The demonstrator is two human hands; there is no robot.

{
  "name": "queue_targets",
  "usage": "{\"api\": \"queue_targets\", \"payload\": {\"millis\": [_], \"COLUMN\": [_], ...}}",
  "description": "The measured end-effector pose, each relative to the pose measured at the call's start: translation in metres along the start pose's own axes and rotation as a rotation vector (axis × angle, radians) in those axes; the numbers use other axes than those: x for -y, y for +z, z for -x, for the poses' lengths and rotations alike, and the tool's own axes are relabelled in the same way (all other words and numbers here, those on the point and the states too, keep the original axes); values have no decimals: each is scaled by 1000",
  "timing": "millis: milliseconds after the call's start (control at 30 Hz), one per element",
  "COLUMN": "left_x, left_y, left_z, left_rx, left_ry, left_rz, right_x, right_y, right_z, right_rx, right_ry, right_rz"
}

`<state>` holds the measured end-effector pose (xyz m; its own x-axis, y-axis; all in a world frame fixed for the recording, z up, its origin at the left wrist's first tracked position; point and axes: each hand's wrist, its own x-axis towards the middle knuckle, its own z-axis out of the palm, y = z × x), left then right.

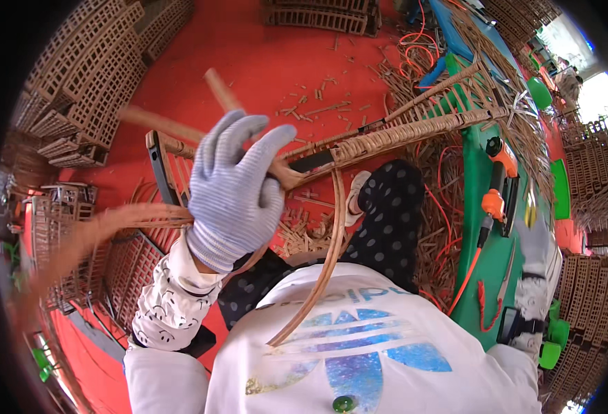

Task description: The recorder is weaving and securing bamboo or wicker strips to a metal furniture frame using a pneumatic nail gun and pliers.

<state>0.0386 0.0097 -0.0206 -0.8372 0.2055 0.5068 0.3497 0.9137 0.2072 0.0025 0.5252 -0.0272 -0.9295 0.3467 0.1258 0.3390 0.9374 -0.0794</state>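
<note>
My left hand (235,186), in a striped grey-blue glove, is closed around the near end of a frame (414,131), thumb and forefinger on either side of its brown joint. Brown strips are wound along the frame's near rail, and slats join its two rails. A loose strip (331,259) hangs from it across my white shirt. Other long strips (103,231) stick out past my wrist and fingers, blurred by motion. My right forearm (530,300) reaches along the right side; a blurred pale shape (542,248) beyond it looks like my right hand, its fingers unclear.
An orange and black air-powered gun (500,172) with an orange hose lies on a green bench (473,255). Scissors with red-wrapped handles (487,303) rest nearby. Stacked brown lattice frames (93,62) stand at the left. Strip offcuts (314,103) litter the red floor.
</note>
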Motion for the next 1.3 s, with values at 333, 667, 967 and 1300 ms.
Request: {"api": "queue_targets", "payload": {"millis": [333, 667, 967, 1300], "left_x": [-2, -9, -44, 26], "left_y": [-15, -1, 40, 3], "left_z": [25, 74, 22, 73], "left_rx": [-284, -109, -47, -353], "left_ry": [278, -220, -246, -413], "left_rz": [192, 278, 127, 753], "right_x": [-68, 208, 276, 288], "right_y": [44, 33, 35, 31], "right_z": [22, 2, 15, 6], "right_rx": [74, -273, -223, -183], "right_ry": [165, -1056, -1189, -1219], "right_rz": [234, -170, -169, -172]}}
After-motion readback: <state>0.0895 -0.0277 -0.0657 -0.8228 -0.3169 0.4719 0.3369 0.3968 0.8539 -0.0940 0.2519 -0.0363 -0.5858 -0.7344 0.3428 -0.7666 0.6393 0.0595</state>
